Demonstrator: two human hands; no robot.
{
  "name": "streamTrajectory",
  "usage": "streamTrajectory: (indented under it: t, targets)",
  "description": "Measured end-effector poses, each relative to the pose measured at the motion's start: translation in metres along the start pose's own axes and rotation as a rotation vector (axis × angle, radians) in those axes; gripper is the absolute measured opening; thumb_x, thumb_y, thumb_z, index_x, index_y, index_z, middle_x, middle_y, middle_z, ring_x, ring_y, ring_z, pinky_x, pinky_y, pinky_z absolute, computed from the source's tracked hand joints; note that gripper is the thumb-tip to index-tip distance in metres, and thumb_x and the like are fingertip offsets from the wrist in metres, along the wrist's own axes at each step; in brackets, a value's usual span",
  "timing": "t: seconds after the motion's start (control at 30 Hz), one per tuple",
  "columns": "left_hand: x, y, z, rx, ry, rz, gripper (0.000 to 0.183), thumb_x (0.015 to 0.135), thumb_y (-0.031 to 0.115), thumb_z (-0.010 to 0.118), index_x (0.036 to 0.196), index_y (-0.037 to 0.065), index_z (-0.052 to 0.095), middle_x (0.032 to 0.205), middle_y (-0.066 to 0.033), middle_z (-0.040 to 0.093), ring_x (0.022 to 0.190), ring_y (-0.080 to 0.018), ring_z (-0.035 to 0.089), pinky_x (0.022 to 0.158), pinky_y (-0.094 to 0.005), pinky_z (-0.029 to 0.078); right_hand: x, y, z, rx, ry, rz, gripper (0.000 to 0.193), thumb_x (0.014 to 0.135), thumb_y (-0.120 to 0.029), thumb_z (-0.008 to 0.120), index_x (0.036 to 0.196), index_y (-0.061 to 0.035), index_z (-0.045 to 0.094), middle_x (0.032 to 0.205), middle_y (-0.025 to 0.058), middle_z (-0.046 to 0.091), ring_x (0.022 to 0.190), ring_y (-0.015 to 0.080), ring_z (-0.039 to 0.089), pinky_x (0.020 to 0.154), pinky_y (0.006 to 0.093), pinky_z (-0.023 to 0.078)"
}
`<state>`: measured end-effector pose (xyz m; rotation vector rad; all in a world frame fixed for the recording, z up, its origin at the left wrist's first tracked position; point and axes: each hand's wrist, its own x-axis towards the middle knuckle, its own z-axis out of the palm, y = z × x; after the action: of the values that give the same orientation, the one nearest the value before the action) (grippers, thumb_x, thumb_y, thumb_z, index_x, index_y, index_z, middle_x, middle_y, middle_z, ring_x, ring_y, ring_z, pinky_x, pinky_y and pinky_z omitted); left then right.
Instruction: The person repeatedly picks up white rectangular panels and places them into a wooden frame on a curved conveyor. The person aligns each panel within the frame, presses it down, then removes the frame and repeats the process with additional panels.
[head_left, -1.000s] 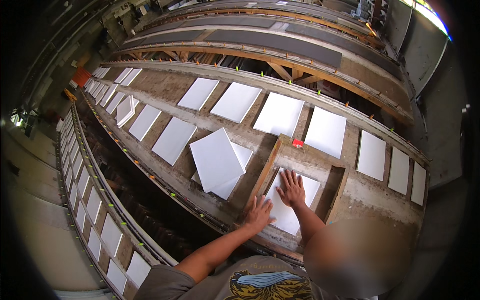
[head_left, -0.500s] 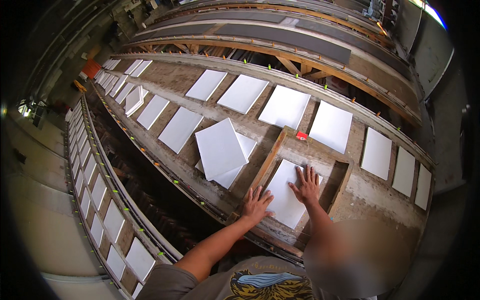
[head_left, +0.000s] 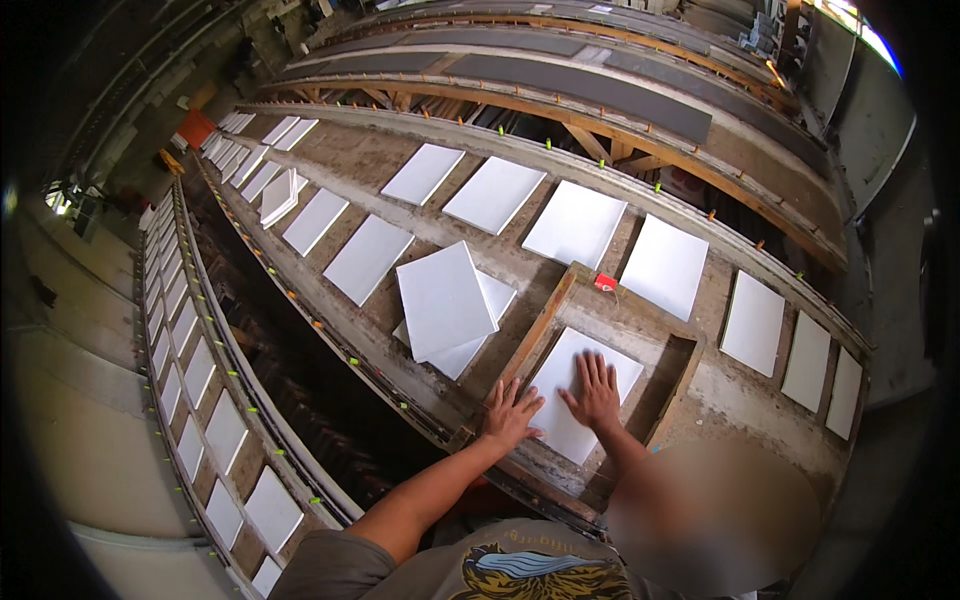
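Observation:
A white rectangular sheet (head_left: 556,378) lies flat inside a wooden frame (head_left: 540,322) on the long table. My right hand (head_left: 596,394) rests palm down on the middle of that sheet, fingers stretched out and slightly apart. At the sheet's left edge, my left hand (head_left: 511,416) lies with fingers spread, covering part of the frame's left rail. A small red object (head_left: 605,283) sits at the frame's far side. Left of the frame, a white sheet (head_left: 445,300) lies askew on top of another one.
Two rows of white sheets (head_left: 575,222) run along the table, with more beyond the frame to the right. A small stack (head_left: 280,197) stands farther left. Another sheet-covered table (head_left: 228,428) lies across a dark gap. Clips line the table rails.
My right hand has slid from the sheet's far right edge toward its middle, nearer to me. My left hand has stayed almost in place. The view has shifted slightly.

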<state>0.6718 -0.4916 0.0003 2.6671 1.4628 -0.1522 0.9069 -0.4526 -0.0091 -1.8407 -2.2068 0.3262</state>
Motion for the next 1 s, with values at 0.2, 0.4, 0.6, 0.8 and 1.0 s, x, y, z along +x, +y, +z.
streamTrajectory:
  t: [0.2,0.4,0.6,0.8,1.0]
  targets:
    - [0.0,0.004,-0.004,0.059,-0.011,0.02,0.078,0.088,0.071,0.053,0.151,0.024,0.051,0.159,-0.0036,0.045,0.151,-0.0401,0.029,0.123,-0.0666,0.011,0.056,0.002,0.016,0.003,0.005,0.05,0.081,0.099,-0.056,0.048,0.161,-0.0071,0.029,0.168,0.0145,0.027,0.157,0.033,0.02,0.127,0.0511,0.014]
    - [0.001,0.001,0.002,0.047,-0.035,0.017,0.077,0.089,0.068,0.056,0.151,0.023,0.051,0.16,-0.0056,0.043,0.153,-0.0383,0.027,0.123,-0.066,0.009,0.027,-0.013,0.032,0.078,0.074,-0.005,0.07,0.102,-0.045,0.049,0.159,-0.0077,0.033,0.167,0.0129,0.03,0.155,0.0337,0.024,0.126,0.0517,0.018]
    - [0.002,0.004,0.002,0.024,-0.012,0.018,0.079,0.088,0.069,0.056,0.151,0.021,0.051,0.159,-0.0062,0.045,0.152,-0.0389,0.027,0.123,-0.0664,0.008,0.05,-0.01,0.032,0.067,0.082,0.027,0.066,0.102,-0.042,0.048,0.158,-0.01,0.035,0.166,0.012,0.032,0.155,0.032,0.024,0.126,0.0515,0.018]
    - [0.0,-0.002,0.007,0.029,0.033,0.035,0.078,0.087,0.067,0.059,0.15,0.021,0.053,0.157,-0.0058,0.047,0.152,-0.039,0.028,0.123,-0.067,0.008,0.036,-0.008,0.035,0.075,0.054,-0.006,0.069,0.103,-0.046,0.046,0.161,-0.0121,0.03,0.168,0.0118,0.026,0.156,0.0327,0.021,0.126,0.0514,0.017]
    - [0.004,-0.007,0.001,0.035,0.004,0.074,0.083,0.087,0.069,0.057,0.153,0.02,0.048,0.161,-0.0053,0.043,0.154,-0.0367,0.024,0.125,-0.0643,0.004,-0.044,-0.004,0.014,0.095,-0.054,-0.075,0.07,0.101,-0.047,0.052,0.161,-0.0171,0.031,0.168,0.0107,0.027,0.156,0.0332,0.022,0.126,0.0515,0.017]
